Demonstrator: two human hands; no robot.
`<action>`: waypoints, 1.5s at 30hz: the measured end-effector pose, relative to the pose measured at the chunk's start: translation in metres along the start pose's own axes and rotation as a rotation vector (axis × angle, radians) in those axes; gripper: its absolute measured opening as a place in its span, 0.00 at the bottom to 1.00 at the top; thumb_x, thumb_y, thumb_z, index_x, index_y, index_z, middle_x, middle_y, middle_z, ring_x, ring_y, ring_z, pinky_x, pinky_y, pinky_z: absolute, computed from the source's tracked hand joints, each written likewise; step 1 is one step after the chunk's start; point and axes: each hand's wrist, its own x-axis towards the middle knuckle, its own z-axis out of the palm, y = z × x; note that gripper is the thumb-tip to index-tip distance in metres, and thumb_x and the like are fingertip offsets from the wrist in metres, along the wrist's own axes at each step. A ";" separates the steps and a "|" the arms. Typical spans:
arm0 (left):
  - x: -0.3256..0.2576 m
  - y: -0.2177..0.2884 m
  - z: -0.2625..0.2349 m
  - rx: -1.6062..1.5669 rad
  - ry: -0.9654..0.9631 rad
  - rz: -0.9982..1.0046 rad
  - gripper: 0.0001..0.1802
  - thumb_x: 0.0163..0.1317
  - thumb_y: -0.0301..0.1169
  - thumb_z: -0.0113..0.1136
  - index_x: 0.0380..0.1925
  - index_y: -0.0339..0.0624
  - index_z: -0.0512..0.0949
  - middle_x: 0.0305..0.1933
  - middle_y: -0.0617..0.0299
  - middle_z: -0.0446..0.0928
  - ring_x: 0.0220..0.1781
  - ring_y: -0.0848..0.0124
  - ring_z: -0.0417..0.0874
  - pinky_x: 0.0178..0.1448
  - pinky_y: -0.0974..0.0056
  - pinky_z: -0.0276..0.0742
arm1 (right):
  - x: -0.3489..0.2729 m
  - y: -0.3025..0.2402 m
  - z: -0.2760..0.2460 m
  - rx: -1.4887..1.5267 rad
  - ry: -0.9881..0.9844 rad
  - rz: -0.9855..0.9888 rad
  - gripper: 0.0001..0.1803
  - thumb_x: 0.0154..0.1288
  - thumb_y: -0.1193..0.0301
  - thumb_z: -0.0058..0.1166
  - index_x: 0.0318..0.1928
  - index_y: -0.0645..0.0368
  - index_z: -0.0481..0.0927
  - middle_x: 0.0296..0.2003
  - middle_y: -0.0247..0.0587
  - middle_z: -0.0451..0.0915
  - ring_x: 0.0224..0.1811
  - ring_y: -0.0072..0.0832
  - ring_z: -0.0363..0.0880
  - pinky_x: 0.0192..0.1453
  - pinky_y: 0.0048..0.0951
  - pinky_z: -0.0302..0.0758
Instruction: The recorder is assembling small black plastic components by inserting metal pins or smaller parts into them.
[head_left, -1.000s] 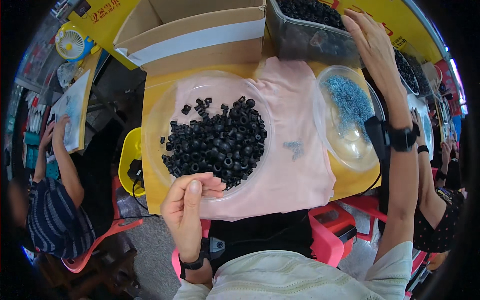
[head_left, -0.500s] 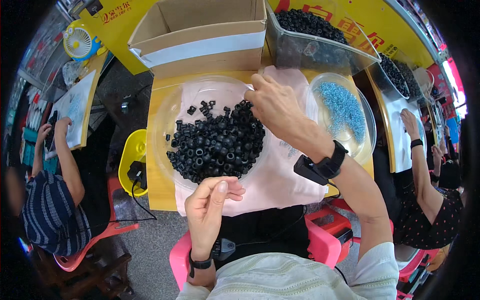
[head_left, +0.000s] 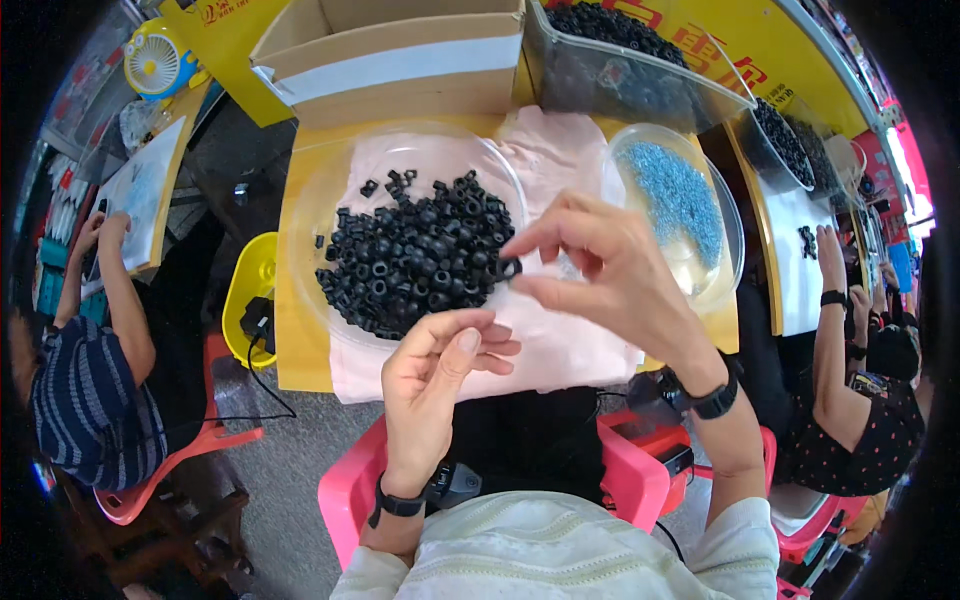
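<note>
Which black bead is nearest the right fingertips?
The bead pinched by the right hand, between thumb and forefinger, at the right edge of the clear tray; the black beads inside lie loose.

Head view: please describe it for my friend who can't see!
A person's right hand pinches a small black piece at the right edge of a clear round tray heaped with black pieces. The left hand curls loosely nearby, with pink cloth under the tray. Blue beads lie in a second clear tray to the right.

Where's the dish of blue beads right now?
In the head view, the dish sits right of centre, just beyond the right hand and in front of the clear bin.
</note>
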 end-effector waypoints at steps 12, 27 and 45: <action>-0.012 -0.047 0.025 -0.145 -0.122 -0.150 0.13 0.67 0.22 0.59 0.51 0.32 0.77 0.53 0.51 0.80 0.50 0.68 0.83 0.53 0.63 0.82 | -0.099 0.011 0.010 0.209 0.123 0.192 0.13 0.52 0.70 0.72 0.37 0.59 0.84 0.28 0.35 0.76 0.27 0.23 0.73 0.29 0.24 0.68; 0.005 -0.059 0.020 -0.099 -0.141 -0.229 0.16 0.68 0.21 0.55 0.55 0.32 0.75 0.51 0.50 0.80 0.50 0.66 0.83 0.55 0.64 0.81 | -0.068 0.063 0.025 -0.601 0.164 -0.010 0.14 0.52 0.74 0.58 0.42 0.54 0.82 0.33 0.34 0.77 0.32 0.32 0.80 0.33 0.32 0.76; 0.007 -0.060 0.018 -0.191 -0.139 -0.244 0.13 0.69 0.23 0.56 0.52 0.32 0.74 0.51 0.49 0.80 0.49 0.64 0.84 0.54 0.62 0.82 | -0.063 0.060 0.020 -0.211 0.160 0.075 0.11 0.54 0.78 0.59 0.38 0.59 0.73 0.33 0.42 0.74 0.35 0.43 0.78 0.37 0.37 0.76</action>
